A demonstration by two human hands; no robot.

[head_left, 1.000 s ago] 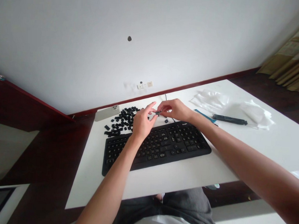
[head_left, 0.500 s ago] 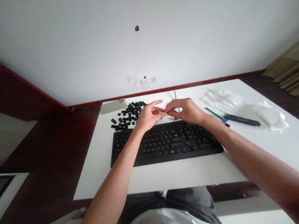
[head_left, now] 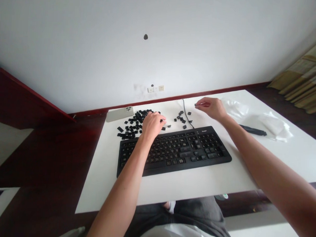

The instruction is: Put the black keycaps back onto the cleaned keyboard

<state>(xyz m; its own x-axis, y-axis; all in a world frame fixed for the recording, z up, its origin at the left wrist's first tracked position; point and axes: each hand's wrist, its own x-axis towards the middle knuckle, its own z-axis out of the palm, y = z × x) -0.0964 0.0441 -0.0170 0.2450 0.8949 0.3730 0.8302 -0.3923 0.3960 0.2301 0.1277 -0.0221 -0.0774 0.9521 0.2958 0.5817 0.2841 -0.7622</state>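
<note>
A black keyboard lies across the white table, with bare key positions showing over much of it. Beyond its left part is a heap of loose black keycaps. My left hand is at the right side of this heap, its fingers curled together; a dark bit shows between thumb and forefinger, too small to name. Farther right and back, my right hand pinches a small dark keycap above the table. Between both hands lies a smaller scatter of keycaps.
A phone lies behind the heap. The keyboard's cable runs to the back edge. Crumpled white plastic bags and a black long-handled tool are on the right. A wall with sockets stands behind the table.
My hands, together above the keyboard before, have come apart. The right one moved right and back with a keycap; the left lowered to the heap. The smaller scatter is now uncovered.
</note>
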